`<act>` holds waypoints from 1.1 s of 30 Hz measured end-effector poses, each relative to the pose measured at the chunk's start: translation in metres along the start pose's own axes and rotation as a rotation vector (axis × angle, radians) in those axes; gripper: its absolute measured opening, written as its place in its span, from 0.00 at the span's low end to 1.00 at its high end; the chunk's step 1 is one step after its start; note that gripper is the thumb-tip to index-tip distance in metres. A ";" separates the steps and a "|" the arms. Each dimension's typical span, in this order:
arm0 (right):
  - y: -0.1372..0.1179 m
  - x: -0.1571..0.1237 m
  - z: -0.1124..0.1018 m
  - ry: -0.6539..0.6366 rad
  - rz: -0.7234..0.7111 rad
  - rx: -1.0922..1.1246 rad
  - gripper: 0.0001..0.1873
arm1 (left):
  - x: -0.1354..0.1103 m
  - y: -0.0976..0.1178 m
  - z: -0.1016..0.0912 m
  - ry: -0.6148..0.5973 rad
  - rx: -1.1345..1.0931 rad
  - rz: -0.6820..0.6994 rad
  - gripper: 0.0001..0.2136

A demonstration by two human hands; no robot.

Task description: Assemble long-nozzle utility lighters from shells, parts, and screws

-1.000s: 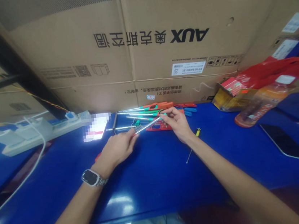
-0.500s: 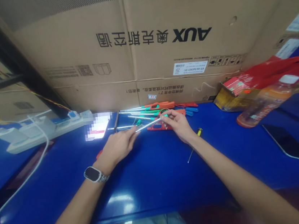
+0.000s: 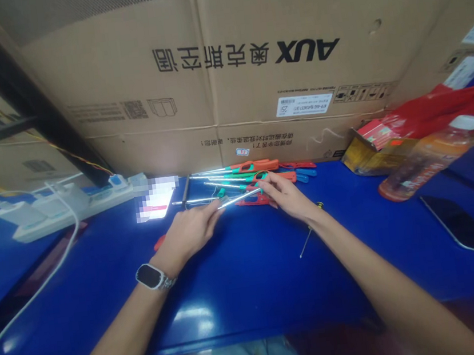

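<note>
A thin silver metal tube (image 3: pixel 239 198), like the nozzle of a long lighter, spans both hands above the blue table. My left hand (image 3: pixel 189 229), wearing a watch, is closed on its left end. At the other end, the fingertips of my right hand (image 3: pixel 286 194) pinch it; they hide that end. Just behind lie several long-nosed lighters (image 3: pixel 257 166) with orange, green and red bodies. A small green piece (image 3: pixel 221 192) is near my left fingertips. Partly under my right forearm is a thin screwdriver (image 3: pixel 305 244) with a yellow and black handle.
A lit phone (image 3: pixel 159 195) and a white power strip (image 3: pixel 47 221) with plugs are at the left. On the right are a drink bottle (image 3: pixel 427 162), an opened yellow box (image 3: pixel 364 159) and a dark phone (image 3: pixel 463 224). A large cardboard carton (image 3: pixel 230 92) stands behind.
The view has shifted slightly. Both hands keep hold of the tube, and its right end sits a little lower. A green bit seen at my right fingertips is harder to make out.
</note>
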State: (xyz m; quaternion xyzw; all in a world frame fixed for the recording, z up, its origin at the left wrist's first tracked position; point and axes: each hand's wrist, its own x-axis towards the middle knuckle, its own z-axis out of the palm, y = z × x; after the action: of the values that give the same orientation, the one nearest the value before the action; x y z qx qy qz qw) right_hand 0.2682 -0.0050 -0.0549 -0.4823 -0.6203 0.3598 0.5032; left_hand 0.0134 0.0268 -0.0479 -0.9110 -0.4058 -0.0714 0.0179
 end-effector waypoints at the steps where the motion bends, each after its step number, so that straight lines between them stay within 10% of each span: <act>1: 0.001 0.000 0.001 0.008 0.006 0.028 0.26 | 0.000 0.000 0.000 0.002 0.003 0.001 0.19; 12: 0.004 0.003 0.021 0.181 0.084 0.133 0.32 | -0.001 0.006 0.000 0.016 -0.011 -0.008 0.19; 18: -0.003 -0.001 0.045 -0.022 0.263 0.267 0.33 | 0.003 0.021 -0.003 0.017 -0.013 0.013 0.17; 33: 0.000 -0.004 0.087 0.060 -0.005 0.131 0.27 | 0.008 0.034 -0.002 0.051 -0.321 -0.079 0.21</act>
State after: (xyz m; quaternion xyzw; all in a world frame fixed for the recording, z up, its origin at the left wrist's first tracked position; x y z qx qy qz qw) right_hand 0.1838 -0.0058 -0.0768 -0.4574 -0.5814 0.3836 0.5529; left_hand 0.0435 0.0092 -0.0438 -0.8834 -0.4240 -0.1594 -0.1205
